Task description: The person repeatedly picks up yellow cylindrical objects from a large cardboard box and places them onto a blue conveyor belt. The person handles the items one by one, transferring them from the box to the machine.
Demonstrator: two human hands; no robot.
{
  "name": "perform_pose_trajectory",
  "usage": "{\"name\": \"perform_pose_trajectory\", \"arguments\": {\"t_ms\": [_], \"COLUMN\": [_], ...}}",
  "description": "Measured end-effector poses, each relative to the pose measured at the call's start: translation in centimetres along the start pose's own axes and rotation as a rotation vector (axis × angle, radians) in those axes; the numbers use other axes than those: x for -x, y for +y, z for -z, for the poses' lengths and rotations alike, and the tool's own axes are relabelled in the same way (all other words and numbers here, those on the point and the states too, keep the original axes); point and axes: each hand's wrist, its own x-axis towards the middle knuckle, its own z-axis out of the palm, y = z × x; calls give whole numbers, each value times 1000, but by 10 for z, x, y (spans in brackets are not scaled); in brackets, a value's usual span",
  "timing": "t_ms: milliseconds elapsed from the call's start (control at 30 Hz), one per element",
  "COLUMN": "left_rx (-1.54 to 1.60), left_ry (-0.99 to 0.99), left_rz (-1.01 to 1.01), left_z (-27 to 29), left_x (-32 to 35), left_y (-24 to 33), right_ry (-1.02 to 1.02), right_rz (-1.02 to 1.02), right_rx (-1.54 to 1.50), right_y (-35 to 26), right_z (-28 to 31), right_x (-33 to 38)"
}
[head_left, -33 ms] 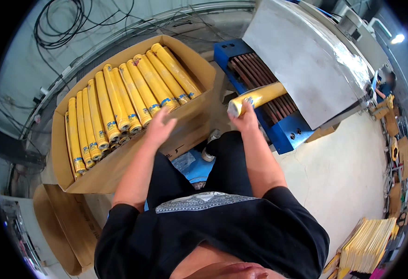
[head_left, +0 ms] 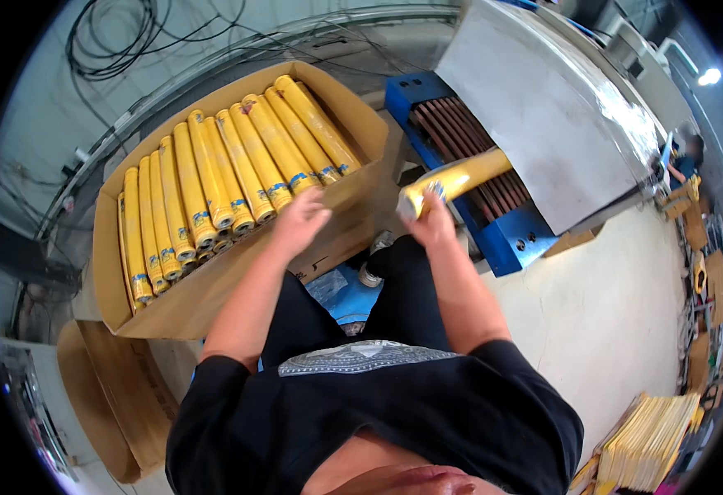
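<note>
My right hand (head_left: 433,223) grips the near end of a yellow wrapped roll (head_left: 473,172). The roll's far end goes under the metal hood of a machine, and its length lies across dark brown rollers (head_left: 452,124) in a blue frame (head_left: 512,239). My left hand (head_left: 299,227) is raised at the near right side of a cardboard box (head_left: 213,309), fingers loosely bent and thumb apart, with nothing in it. Inside that box, yellow rolls (head_left: 204,177) with blue-printed ends lie side by side, with more beneath them.
The grey metal hood (head_left: 534,107) covers the machine's far side. Brown cardboard (head_left: 114,396) leans at lower left, and a stack of yellow-edged sheets (head_left: 646,441) stands at lower right. Black cables (head_left: 114,41) hang on the far wall. Another person (head_left: 687,157) is at far right.
My left hand has shifted right, and its fingers have drawn closer together. The roll in my right hand has come slightly toward me and to the left.
</note>
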Motion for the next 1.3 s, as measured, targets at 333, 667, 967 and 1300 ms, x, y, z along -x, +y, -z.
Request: {"name": "perform_pose_trajectory", "arguments": {"t_ms": [333, 667, 967, 1300], "left_rx": [417, 606, 743, 156], "left_ry": [-197, 198, 269, 561], "left_rz": [104, 129, 268, 431], "left_z": [-108, 15, 27, 127], "left_x": [27, -26, -18, -81], "left_y": [3, 102, 50, 20], "right_ry": [-446, -654, -706, -786], "right_rz": [-184, 258, 1237, 659], "right_rx": [803, 1225, 1837, 1748], "right_y": [114, 94, 95, 103], "right_z": [29, -66, -98, -89], "right_x": [156, 135, 117, 118]}}
